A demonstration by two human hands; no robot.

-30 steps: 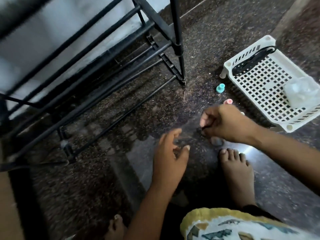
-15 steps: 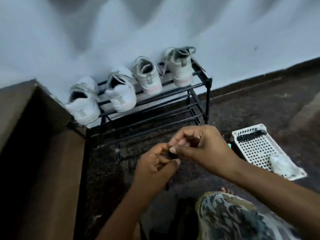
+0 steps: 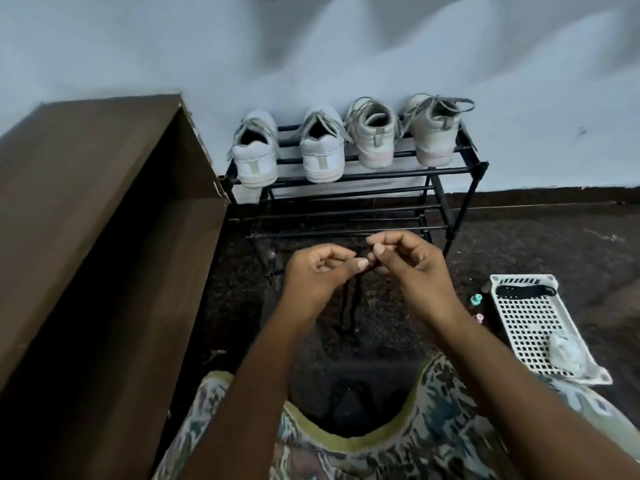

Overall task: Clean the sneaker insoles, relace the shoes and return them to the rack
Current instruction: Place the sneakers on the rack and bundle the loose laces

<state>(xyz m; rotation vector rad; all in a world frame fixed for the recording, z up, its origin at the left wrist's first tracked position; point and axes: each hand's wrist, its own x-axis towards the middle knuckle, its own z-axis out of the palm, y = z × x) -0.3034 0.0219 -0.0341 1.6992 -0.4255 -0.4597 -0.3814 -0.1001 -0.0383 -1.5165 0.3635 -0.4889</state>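
Observation:
Several white sneakers [image 3: 323,147] with grey laces stand heels-out in a row on the top shelf of a black metal rack [image 3: 360,173] against the wall. In front of the rack, above the dark floor, my left hand [image 3: 320,271] and my right hand [image 3: 407,259] are raised close together. Both pinch a thin dark lace [image 3: 349,303], whose two strands hang down between them toward the floor.
A brown wooden cabinet [image 3: 104,220] fills the left side. At the right a white plastic basket [image 3: 533,327] lies on the floor with a dark item and a clear bag inside. Two small caps, teal [image 3: 476,299] and pink [image 3: 478,318], lie beside it.
The view has lifted from the floor to the rack and wall. My hands rose from the floor, came together and now hold the dark lace up between them.

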